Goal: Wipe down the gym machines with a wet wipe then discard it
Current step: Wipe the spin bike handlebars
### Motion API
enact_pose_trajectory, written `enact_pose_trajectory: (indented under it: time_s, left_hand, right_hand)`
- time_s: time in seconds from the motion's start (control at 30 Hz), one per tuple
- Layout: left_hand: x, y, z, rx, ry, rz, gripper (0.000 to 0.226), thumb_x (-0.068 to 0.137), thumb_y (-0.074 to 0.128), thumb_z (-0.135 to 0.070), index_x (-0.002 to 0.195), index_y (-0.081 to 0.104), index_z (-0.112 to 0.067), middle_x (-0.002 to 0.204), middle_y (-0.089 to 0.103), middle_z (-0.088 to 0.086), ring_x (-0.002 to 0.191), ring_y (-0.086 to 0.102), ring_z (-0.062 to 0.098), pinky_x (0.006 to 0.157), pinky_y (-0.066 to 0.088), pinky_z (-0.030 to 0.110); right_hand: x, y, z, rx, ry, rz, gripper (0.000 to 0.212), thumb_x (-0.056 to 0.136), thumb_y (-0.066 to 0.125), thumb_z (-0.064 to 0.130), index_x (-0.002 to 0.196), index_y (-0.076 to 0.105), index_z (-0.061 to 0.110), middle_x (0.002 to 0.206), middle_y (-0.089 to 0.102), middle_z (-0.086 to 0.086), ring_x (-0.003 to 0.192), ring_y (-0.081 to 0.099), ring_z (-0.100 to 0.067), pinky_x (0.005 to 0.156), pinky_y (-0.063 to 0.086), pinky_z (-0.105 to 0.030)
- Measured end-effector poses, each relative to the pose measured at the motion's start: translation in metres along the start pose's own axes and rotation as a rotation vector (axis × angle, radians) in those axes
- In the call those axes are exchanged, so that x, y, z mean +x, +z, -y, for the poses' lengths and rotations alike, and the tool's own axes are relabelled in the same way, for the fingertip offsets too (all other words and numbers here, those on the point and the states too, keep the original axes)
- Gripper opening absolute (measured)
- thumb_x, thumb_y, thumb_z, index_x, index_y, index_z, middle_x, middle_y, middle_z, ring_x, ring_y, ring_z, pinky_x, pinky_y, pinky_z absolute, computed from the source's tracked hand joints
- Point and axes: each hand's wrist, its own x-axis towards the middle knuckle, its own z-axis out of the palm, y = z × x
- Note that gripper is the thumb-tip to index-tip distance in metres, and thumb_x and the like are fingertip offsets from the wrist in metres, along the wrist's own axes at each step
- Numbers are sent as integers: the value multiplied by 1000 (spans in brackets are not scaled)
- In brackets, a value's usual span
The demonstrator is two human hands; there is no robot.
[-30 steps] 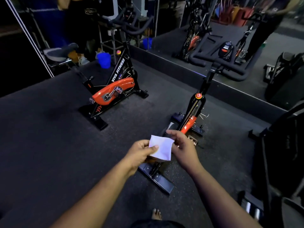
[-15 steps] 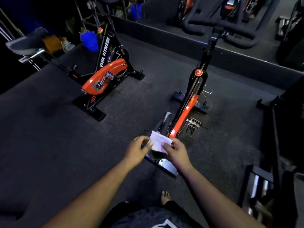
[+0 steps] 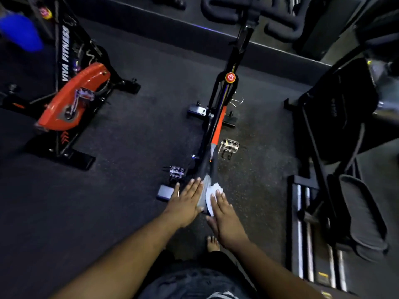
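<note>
- White wipe [image 3: 212,196] lies pressed against the right side of a spin bike's saddle [image 3: 205,186], pinned there under the right hand [image 3: 224,214], whose fingers are straight and flat on it.
- Left hand [image 3: 186,205] rests flat on the saddle's left side, fingers extended, its grip open and holding nothing.
- Right hand's grip is likewise open: it presses the wipe rather than pinching it.
- Saddle belongs to the near bike [image 3: 218,117], a black frame with an orange strip, seen from behind and above; a red knob [image 3: 230,77] sits on its upright post.
- Two metal pedals show, one [image 3: 230,146] to the right of the frame and one [image 3: 177,172] to the left, just beyond the left hand.
- Black handlebars [image 3: 248,11] curl across the top edge.
- Second bike [image 3: 71,98], with an orange flywheel cover and "VIVA FITNESS" lettering, stands well apart to the left on the dark rubber floor [image 3: 129,137].
- Blue object [image 3: 20,32], blurred, shows at top left.
- Black machine [image 3: 336,130] with steel rails fills the right side.
- Bare foot [image 3: 212,243] stands on the floor below the right wrist.
</note>
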Motion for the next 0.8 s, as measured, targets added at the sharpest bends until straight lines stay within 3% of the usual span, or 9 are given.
enact_pose_trajectory:
  time_s: [0.1, 0.23, 0.37, 0.47, 0.53, 0.63, 0.8]
  left_hand:
    - [0, 2, 7, 2, 43, 21, 79, 108, 29, -49, 155, -26, -17, 156, -38, -5, 149, -30, 12, 124, -11, 54]
    - [5, 4, 11, 0, 61, 33, 76, 108, 26, -49, 147, -33, -22, 157, -40, -6, 149, -32, 14, 123, -14, 53]
    - [4, 3, 11, 9, 75, 75, 76, 108, 22, -51, 148, -35, -21, 156, -44, -5, 144, -38, 14, 121, -16, 51]
    - [4, -1, 10, 7, 71, 81, 78, 108, 23, -52, 147, -36, -22, 153, -47, -6, 144, -39, 14, 121, -18, 50]
    - [5, -1, 9, 8, 54, 101, 79, 107, 25, -52, 146, -37, -23, 153, -48, -7, 146, -38, 15, 121, -18, 51]
    - [7, 0, 8, 41, 12, 95, 80, 107, 25, -55, 148, -35, -22, 152, -47, -7, 147, -36, 14, 117, -20, 52]
    - [5, 0, 5, 68, -17, 115, 79, 104, 17, -57, 141, -45, -24, 149, -51, -8, 147, -37, 14, 120, -20, 55]
  right_hand:
    - [6, -3, 17, -100, 165, 57, 99, 82, 5, 89, 161, -11, 30, 165, -25, 8, 152, -25, -11, 122, -2, -54]
    - [50, -28, 25, 43, 255, 64, 98, 82, 12, 84, 161, -13, 29, 167, -22, 5, 153, -21, -13, 120, -7, -58]
    - [36, -19, 24, 26, 213, -73, 96, 90, -4, 78, 162, 17, 20, 167, -9, 3, 154, -15, -16, 124, -1, -55]
    - [16, 2, 24, 73, 171, -164, 69, 103, 17, 51, 156, 35, 9, 162, 5, 0, 153, 1, -16, 124, 18, -55]
    - [31, 6, 22, 108, 177, -169, 65, 104, 19, 44, 157, 31, 8, 165, 9, -3, 154, 4, -17, 123, 19, -54]
    - [70, -9, 19, 52, 165, -130, 69, 104, 19, 51, 163, 9, 17, 170, -2, -9, 157, -3, -21, 125, 8, -51]
    - [57, -18, 2, 120, 40, -26, 68, 107, 28, 51, 162, 1, 21, 164, -23, 9, 153, -21, -10, 124, 4, -51]
